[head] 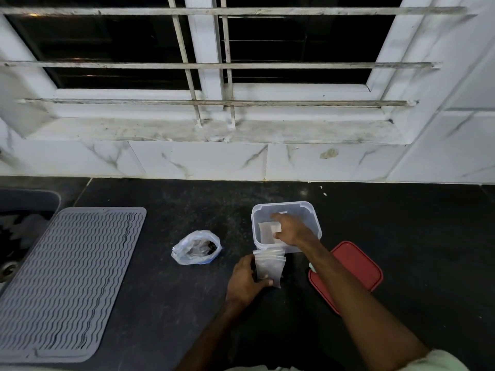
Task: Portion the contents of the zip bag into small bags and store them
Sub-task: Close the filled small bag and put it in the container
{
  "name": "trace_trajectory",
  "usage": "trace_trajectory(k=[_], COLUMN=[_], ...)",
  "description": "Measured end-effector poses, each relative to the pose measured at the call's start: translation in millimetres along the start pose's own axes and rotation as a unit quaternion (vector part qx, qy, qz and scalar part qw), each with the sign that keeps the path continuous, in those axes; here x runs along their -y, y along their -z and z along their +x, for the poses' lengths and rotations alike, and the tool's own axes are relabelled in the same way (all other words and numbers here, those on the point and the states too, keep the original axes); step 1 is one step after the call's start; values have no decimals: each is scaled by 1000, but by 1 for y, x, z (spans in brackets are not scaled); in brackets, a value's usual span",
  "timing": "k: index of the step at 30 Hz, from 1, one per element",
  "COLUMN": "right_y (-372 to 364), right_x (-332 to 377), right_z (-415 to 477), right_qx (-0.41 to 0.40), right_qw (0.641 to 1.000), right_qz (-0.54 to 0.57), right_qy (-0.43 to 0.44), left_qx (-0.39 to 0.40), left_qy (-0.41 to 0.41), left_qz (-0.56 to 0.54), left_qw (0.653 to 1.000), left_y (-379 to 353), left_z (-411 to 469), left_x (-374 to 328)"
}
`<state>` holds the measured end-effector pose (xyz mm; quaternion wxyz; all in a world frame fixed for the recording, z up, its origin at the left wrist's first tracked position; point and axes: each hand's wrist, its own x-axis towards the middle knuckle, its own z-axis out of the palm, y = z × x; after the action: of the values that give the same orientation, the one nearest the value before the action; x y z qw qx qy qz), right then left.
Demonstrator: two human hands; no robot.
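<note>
A crumpled zip bag with dark contents lies open on the black counter, left of a clear plastic container. My right hand reaches into the container and pinches a small clear bag inside it. In front of the container, my left hand grips a stack of small clear bags standing on the counter.
The container's red lid lies on the counter to the right, partly under my right forearm. A grey ridged drying mat covers the left side beside a sink. A tiled wall and barred window rise behind.
</note>
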<state>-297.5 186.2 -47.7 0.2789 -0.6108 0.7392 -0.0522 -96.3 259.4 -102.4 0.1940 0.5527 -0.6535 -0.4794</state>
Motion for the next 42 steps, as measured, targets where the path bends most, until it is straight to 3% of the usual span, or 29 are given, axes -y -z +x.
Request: trace_trajectory(k=[5, 10, 15, 21, 24, 29, 32, 36, 42], right_y=[10, 2, -9, -2, 27, 60, 52, 28, 15], right_x=[12, 20, 19, 20, 35, 52, 75, 99, 108], right_z=[3, 7, 9, -4, -21, -65, -91, -109, -120], right_qx=[72, 68, 24, -51, -125, -226, -215, -211, -217], right_qw=[988, 983, 990, 986, 975, 974, 973, 976, 972], right_qz=[-129, -170, -135, -157, -183, 6, 81, 22, -37], right_qy=[36, 24, -31, 2, -3, 7, 34, 55, 82], left_qx=[-40, -100, -131, -157, -186, -187, -162, -132, -190], left_qy=[5, 15, -1, -8, -14, -44, -66, -76, -38], left_qz=[-92, -84, -67, -118, -163, -191, -209, -191, -163], left_qw=[995, 991, 989, 980, 969, 963, 962, 970, 967], left_y=[3, 15, 34, 47, 50, 51, 53, 58, 63], left_z=[-10, -15, -7, -6, -21, -39, -34, -27, -27], left_x=[4, 6, -5, -16, -18, -39, -64, -87, -92])
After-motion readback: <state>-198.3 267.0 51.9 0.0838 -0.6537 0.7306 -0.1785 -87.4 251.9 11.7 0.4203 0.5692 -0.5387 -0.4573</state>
